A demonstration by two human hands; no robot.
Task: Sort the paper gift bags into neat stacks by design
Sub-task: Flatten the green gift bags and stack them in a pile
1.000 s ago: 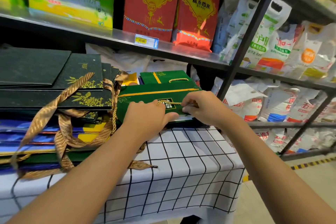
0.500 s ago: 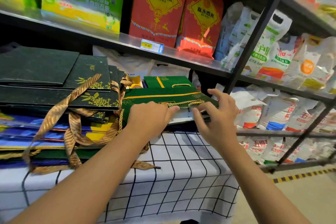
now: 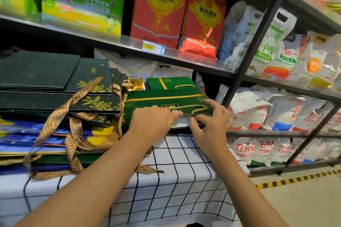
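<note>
Head view — the green gift bag point(image 3: 166, 101) lies flat on a small stack at the desk's point(image 3: 184, 162) far right; the left hand point(image 3: 151, 121) presses on it, fingers curled; the right hand point(image 3: 212, 125) pinches its near edge beside the gold cord handle point(image 3: 186, 107); dark floral bags point(image 3: 60, 97) are stacked left.

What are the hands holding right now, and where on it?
Both grip the top green gift bag at its near edge: left hand beside the rope handle, right hand pinching near the right corner.

Two red rice bags point(image 3: 177, 7) stand on the metal shelf point(image 3: 110, 42) above a checked tablecloth point(image 3: 184, 171).
</note>
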